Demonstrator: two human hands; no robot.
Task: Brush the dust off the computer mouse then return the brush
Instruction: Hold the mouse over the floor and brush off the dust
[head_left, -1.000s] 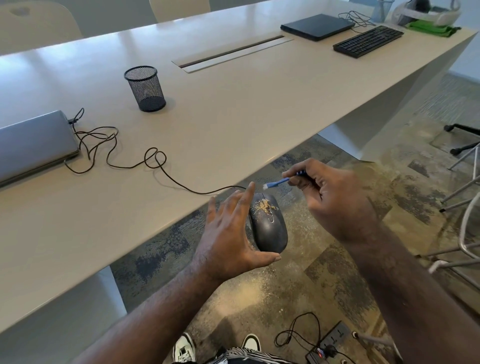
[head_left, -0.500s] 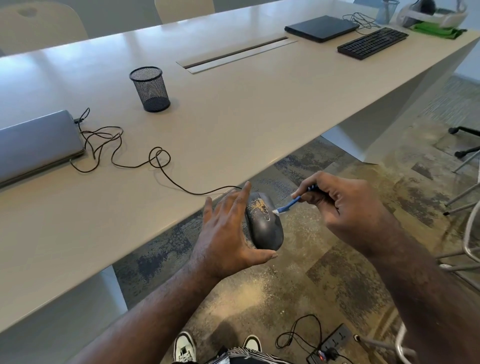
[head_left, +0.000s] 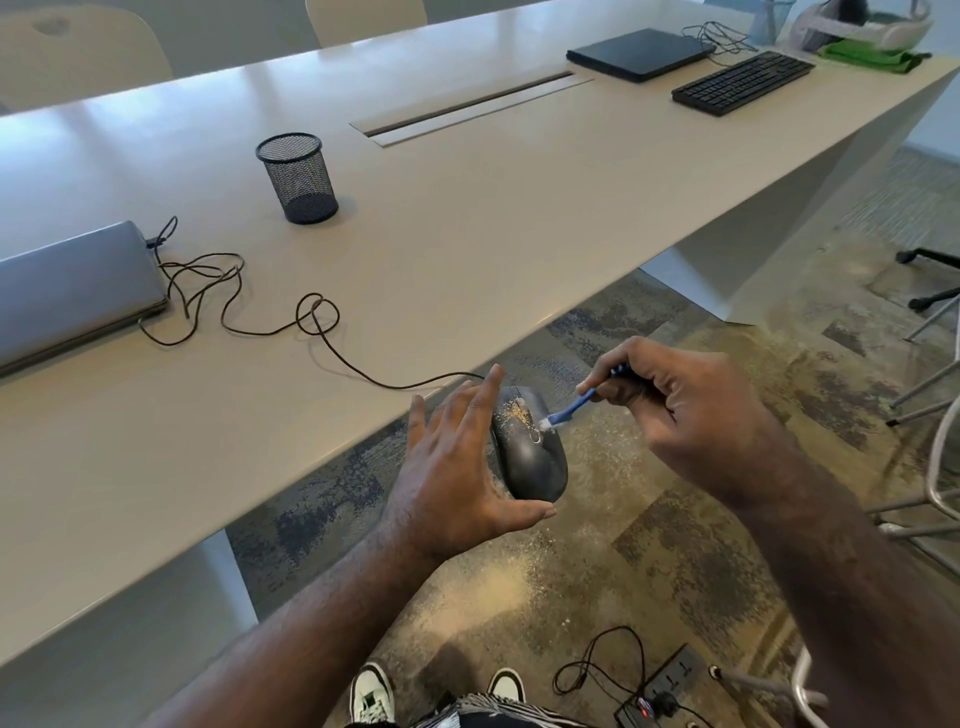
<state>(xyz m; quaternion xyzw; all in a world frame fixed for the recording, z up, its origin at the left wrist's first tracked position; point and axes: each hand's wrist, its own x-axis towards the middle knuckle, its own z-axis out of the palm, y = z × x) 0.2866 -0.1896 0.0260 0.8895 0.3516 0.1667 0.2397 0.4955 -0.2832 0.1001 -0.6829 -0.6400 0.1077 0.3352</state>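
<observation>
- the left hand (head_left: 452, 467) holds the computer mouse (head_left: 530, 447) off the near edge of the tabletop (head_left: 467, 234), out over the carpeted floor (head_left: 649, 545); the thumb sits under the mouse's near end and the fingers run straight up along its left side.
- the mouse is dark grey and tilted so its top faces right and up; a patch of yellowish dust (head_left: 514, 413) lies on its front part near the wheel.
- the right hand (head_left: 685, 410) pinches the blue handle of the brush (head_left: 576, 404) between curled fingers and thumb, with the white bristle end touching the mouse just right of the dusty patch.
- the mouse's cable (head_left: 249, 291) runs from its front back onto the tabletop, loops and tangles, and ends at the grey closed laptop (head_left: 67, 291) at the left edge.
- a black mesh cup (head_left: 298, 179) stands upright on the tabletop, well apart from the hands (nothing shows inside it).
- far right on the tabletop lie a black laptop (head_left: 641, 54) and a black keyboard (head_left: 743, 83), side by side.
- pale specks are scattered on the floor below the mouse; a power strip (head_left: 670, 686) with a cord lies near the person's shoes (head_left: 371, 696).
</observation>
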